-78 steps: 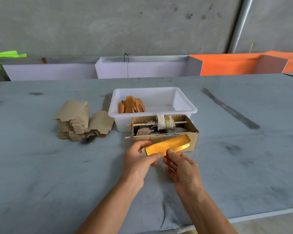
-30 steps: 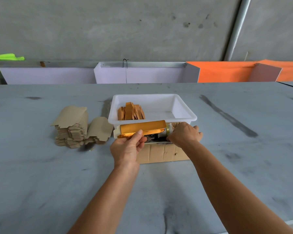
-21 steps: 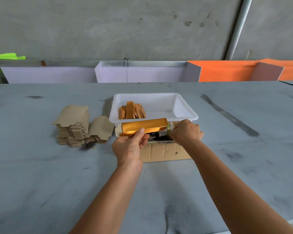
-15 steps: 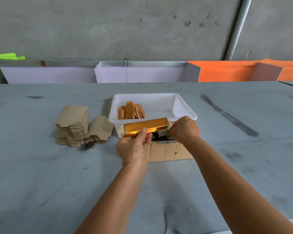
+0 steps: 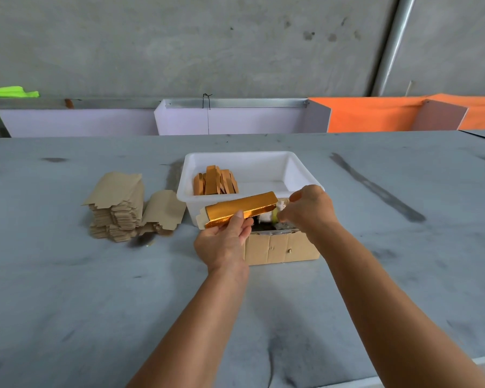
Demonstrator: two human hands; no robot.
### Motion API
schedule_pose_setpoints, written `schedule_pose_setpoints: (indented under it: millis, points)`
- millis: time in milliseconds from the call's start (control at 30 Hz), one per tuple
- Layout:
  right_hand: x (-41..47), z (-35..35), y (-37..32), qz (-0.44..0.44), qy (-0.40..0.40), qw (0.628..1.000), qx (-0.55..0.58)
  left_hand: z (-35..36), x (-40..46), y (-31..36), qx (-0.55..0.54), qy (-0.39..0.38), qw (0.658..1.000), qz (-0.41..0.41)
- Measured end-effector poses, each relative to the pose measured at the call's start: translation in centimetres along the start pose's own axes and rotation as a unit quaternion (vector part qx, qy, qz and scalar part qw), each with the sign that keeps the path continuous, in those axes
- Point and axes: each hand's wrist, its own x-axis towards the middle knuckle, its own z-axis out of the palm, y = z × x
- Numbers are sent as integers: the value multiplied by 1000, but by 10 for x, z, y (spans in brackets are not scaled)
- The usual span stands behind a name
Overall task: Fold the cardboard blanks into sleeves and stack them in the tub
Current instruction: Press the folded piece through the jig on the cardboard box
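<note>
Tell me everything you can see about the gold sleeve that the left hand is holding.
The gold sleeve is a long, narrow folded piece with a shiny gold foil outside; a plain tan flap shows at its left end. It looks like thin foil-faced card. It is held above the cardboard box, in front of the white tub, tilted with its right end higher. The left hand pinches its lower left part from below, thumb on the front face. The right hand is beside its right end; contact cannot be told.

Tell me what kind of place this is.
Probably a small packing workshop: a bare concrete wall, a long grey worktable, and a stack of cardboard blanks beside a white tub of folded sleeves.
</note>
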Motion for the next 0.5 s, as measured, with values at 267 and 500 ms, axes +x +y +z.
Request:
schedule_pose_setpoints:
  millis: [267,500]
  points:
    - [-39,-4,22,-1,11,989,147,0,-1,-1,8,-7,1000,3]
    - [-59,-5,35,26,7,979,204,-1,-1,-1,11,-13,1000,4]
